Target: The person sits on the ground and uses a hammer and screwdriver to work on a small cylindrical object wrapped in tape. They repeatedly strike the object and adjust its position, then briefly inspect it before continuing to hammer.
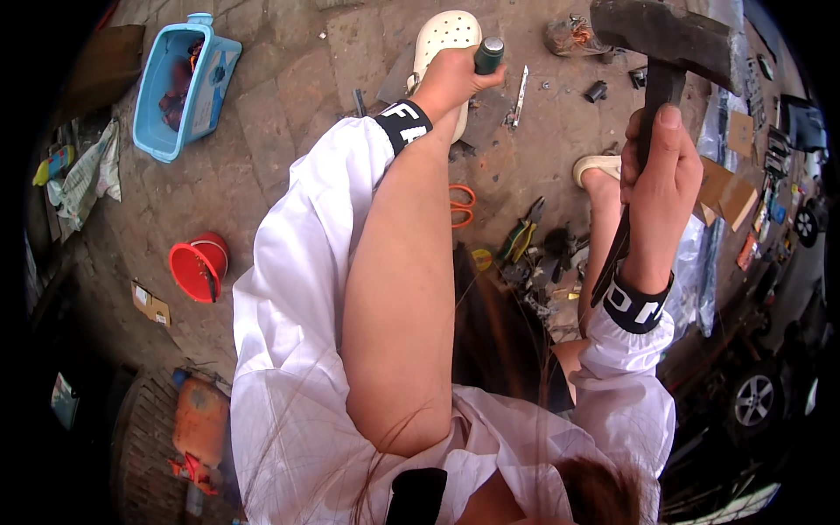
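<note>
left hand (451, 77): fingers clamped around a dark green cylindrical tool (488, 54), a punch or chisel by its look, held low near the brick floor (289, 96). its grey top end points up, toward the camera; the lower end is hidden behind the hand, so what it bears on cannot be told.

right hand (661, 179): fingers clamped around the dark handle of a hammer (665, 39), raised high and close to the camera. the handle runs roughly upright in the picture, and the heavy rusty head sits at the top, above the fist.

key relation: the green tool lies to the left of the hammer head and well below it. the tool's long axis stands roughly on end, its grey cap being the face presented to the hammer. the left hand is the nearer one to the floor; the right hand is well apart from it.

surroundings: a white perforated clog (442, 39) just beside the left hand, orange-handled scissors (461, 206), pliers (521, 236) among scattered small parts, a blue plastic bin (184, 83), a red bucket (199, 267).
</note>
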Action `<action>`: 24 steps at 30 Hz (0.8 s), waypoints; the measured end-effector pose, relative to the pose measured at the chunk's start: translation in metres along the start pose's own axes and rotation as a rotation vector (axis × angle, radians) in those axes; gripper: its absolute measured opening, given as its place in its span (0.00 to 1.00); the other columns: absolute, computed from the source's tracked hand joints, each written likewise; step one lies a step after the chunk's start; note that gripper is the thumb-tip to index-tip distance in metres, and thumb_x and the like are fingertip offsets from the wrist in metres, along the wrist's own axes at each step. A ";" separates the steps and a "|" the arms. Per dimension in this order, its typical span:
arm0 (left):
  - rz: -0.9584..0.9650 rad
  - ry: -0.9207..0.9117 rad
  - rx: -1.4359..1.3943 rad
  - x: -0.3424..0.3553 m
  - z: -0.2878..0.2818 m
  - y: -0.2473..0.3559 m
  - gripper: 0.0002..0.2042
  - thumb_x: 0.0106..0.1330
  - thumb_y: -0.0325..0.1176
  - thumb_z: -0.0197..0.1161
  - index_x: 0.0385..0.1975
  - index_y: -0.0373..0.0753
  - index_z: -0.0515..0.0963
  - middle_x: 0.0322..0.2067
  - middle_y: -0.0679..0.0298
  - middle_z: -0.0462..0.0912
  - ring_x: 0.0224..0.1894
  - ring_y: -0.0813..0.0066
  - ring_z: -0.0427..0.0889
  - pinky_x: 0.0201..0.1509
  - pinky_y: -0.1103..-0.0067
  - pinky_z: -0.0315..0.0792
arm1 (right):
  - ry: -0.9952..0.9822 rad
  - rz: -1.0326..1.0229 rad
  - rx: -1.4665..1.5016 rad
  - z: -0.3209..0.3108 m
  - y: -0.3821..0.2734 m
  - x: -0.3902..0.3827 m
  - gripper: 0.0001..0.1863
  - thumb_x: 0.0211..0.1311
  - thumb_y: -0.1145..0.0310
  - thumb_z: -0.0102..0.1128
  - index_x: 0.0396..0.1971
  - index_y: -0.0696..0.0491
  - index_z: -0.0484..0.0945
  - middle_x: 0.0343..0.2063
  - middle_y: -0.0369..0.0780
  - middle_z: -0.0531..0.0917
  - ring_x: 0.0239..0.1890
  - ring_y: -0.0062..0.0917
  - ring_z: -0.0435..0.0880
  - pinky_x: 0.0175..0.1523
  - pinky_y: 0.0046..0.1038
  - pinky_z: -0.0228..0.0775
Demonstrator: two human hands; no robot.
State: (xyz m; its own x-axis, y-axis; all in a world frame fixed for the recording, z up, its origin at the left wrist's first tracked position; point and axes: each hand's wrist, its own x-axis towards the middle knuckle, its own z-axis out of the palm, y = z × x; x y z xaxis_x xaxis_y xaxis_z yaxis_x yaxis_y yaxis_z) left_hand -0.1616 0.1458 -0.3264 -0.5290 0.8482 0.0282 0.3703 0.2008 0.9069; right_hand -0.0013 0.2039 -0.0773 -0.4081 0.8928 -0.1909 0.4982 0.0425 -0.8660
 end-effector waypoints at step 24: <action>-0.101 0.058 -0.283 0.001 0.003 -0.010 0.15 0.58 0.44 0.65 0.28 0.36 0.82 0.21 0.63 0.83 0.25 0.75 0.81 0.34 0.79 0.73 | -0.007 0.211 0.089 -0.011 0.059 -0.001 0.23 0.68 0.51 0.52 0.22 0.56 0.72 0.11 0.29 0.66 0.12 0.10 0.61 0.17 0.15 0.49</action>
State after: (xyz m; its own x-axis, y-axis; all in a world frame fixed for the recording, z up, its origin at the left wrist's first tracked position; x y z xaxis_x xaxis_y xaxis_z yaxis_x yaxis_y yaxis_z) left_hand -0.1637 0.1458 -0.3365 -0.5978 0.8000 -0.0517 0.0907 0.1315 0.9872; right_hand 0.0371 0.2110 -0.1233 -0.3075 0.8746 -0.3747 0.5035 -0.1846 -0.8440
